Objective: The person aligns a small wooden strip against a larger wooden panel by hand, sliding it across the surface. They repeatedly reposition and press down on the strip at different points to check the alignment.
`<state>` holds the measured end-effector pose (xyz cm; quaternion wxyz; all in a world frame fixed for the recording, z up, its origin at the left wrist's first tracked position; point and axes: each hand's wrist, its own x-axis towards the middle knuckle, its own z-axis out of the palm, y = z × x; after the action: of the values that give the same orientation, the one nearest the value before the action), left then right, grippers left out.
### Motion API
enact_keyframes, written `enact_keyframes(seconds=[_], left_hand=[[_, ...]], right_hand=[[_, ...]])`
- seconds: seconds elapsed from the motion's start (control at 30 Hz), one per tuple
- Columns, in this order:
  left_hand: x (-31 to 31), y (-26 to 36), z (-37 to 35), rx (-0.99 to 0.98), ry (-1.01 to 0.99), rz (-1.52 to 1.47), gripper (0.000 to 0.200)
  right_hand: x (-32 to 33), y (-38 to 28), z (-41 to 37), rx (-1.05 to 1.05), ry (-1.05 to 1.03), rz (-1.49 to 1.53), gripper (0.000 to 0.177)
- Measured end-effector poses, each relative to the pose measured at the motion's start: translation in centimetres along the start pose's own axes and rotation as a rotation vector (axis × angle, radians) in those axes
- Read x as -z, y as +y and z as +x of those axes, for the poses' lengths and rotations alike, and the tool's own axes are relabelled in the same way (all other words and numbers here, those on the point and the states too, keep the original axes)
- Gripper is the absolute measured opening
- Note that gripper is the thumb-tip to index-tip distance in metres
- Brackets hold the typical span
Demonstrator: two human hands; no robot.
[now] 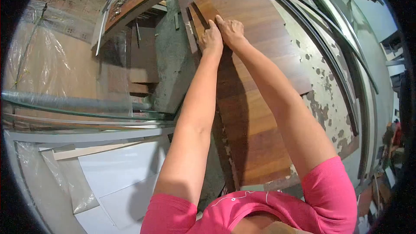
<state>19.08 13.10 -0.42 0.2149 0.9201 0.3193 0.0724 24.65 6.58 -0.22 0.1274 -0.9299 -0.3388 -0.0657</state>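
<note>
Both my arms reach forward over a table with a wood-grain board (260,21) lying on it. My left hand (211,40) is closed at the side of a narrow wood-grain strip (207,8), near the board's left edge. Right beside it, my right hand (231,29) has its fingers bent over the strip's other edge. The strip's far end sticks out past my hands, and a second wooden edge shows just left of it. My hands hide the strip's middle, and most of my left fingers are out of sight.
Long dark metal profiles (320,56) run along the table's right side, over its peeling surface (323,86). To the left stand a wooden panel with metal fittings (134,0), plastic-wrapped sheets (65,56) and glass edges (86,112). White panels (117,169) lie at lower left.
</note>
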Motion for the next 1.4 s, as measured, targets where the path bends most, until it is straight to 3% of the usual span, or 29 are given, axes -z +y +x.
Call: enact_keyframes(seconds=[0.1,0.27,0.33,0.37,0.47,0.5,0.67,0.73,0.83,0.93,1.0,1.1,1.4], left_hand=[[1.8,1.7,1.6,0.011,0.034,0.067,0.035],[-0.6,0.2,4.0,-0.046,0.057,0.186,0.036],[-0.6,0.4,4.5,0.199,0.052,-0.126,0.037],[-0.3,0.4,3.5,0.065,0.019,0.094,0.038],[1.5,2.2,-1.0,0.1,-0.007,0.057,0.038],[1.3,1.9,-2.1,0.002,-0.007,0.174,0.039],[2.3,2.8,-11.1,0.034,-0.027,0.058,0.042],[2.2,2.6,-15.1,0.063,-0.058,-0.017,0.043],[1.5,1.8,-21.8,-0.055,-0.182,0.101,0.048],[0.5,1.1,-29.4,-0.115,-0.158,0.02,0.049],[2.2,1.4,-35.1,-0.141,-0.196,0.039,0.051],[2.0,1.1,-41.3,-0.172,-0.191,0.039,0.054],[2.6,-0.3,-50.8,-0.247,-0.198,0.073,0.054]], right_hand=[[-1.1,0.4,2.9,-0.012,-0.011,0.012,0.026],[-0.9,0.5,3.7,-0.032,-0.027,0.061,0.021],[-0.5,0.4,3.2,-0.029,-0.007,0.057,0.021],[-0.4,0.4,2.6,-0.033,-0.003,0.052,0.021],[0.5,0.3,-0.3,-0.048,-0.045,0.082,0.02],[1.2,0.2,-1.8,-0.05,-0.039,0.077,0.02],[1.9,0.4,-9.7,-0.075,-0.023,0.075,0.034],[2.9,0.3,-14.2,-0.081,-0.019,0.031,0.037],[4.2,0.4,-21.6,-0.071,-0.024,-0.039,0.041],[6.9,0.3,-29.8,0.0,0.031,-0.067,0.044],[7.8,0.2,-34.4,-0.042,-0.058,-0.06,0.044],[7.8,0.8,-40.9,-0.017,0.04,0.023,0.046],[12.0,-2.4,-51.1,-0.205,-0.085,0.075,0.042]])
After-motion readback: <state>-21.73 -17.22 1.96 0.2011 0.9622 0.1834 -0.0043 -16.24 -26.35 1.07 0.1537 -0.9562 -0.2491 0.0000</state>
